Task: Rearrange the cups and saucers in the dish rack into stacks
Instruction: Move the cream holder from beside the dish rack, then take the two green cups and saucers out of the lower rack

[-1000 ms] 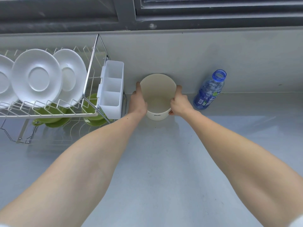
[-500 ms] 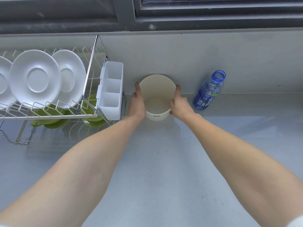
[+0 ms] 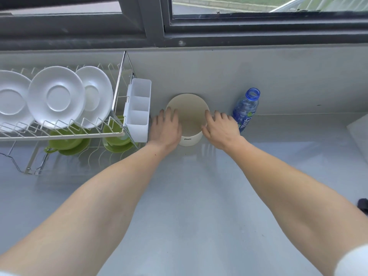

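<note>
Glossy white ceramic saucers (image 3: pixel 56 96) stood in a white-coated metal wire dish rack (image 3: pixel 65 134); clear blue plastic bottle (image 3: pixel 245 110); smooth grey countertop (image 3: pixel 189 196).

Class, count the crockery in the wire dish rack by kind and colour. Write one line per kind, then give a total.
Round white saucers, upper tier: 3
Green cups, lower tier: 2
Green saucers, under the cups: 2
Total: 7

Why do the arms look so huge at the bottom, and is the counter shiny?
Head view: the wide-angle lens swells the forearms toward the lower corners, while the left hand and right hand look small. Head view: soft daylight from the window leaves a pale sheen on the counter, with faint reflections below the container and dish rack; shadows are weak.
</note>
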